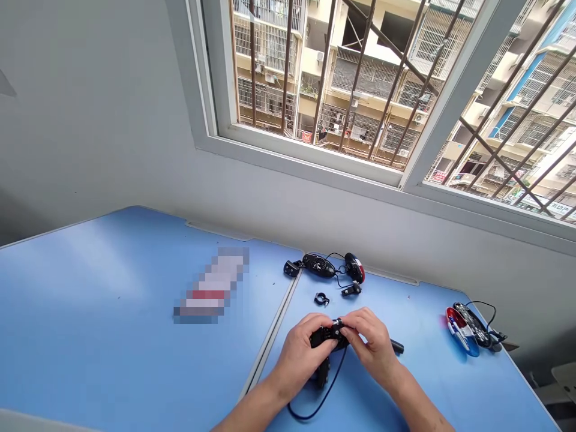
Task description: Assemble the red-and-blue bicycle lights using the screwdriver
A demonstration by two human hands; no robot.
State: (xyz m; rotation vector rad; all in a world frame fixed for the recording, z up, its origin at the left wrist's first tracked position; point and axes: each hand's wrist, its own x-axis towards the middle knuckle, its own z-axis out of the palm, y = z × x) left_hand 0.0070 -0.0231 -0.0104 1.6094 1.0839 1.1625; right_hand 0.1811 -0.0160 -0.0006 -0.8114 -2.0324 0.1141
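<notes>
Both my hands work over a black plastic housing (324, 338) with a small metallic collar at its top. My left hand (299, 358) grips the housing from the left, and the fingers of my right hand (368, 342) pinch it near the collar. A thin black cable (320, 408) loops down toward the table, and a black part (322, 374) hangs below my left hand. A short black rod (396, 346) sticks out past my right hand. Just ahead lies a small black clip ring (321, 299), not touching either hand.
The blue table (90, 300) has a metal seam (270, 342) left of my hands. Wired black oval lamp parts (318, 265) lie at the far edge, and a red-and-blue lamp unit (463, 329) lies at right. A pixelated object (210, 285) lies at left. A barred window (333, 78) is beyond.
</notes>
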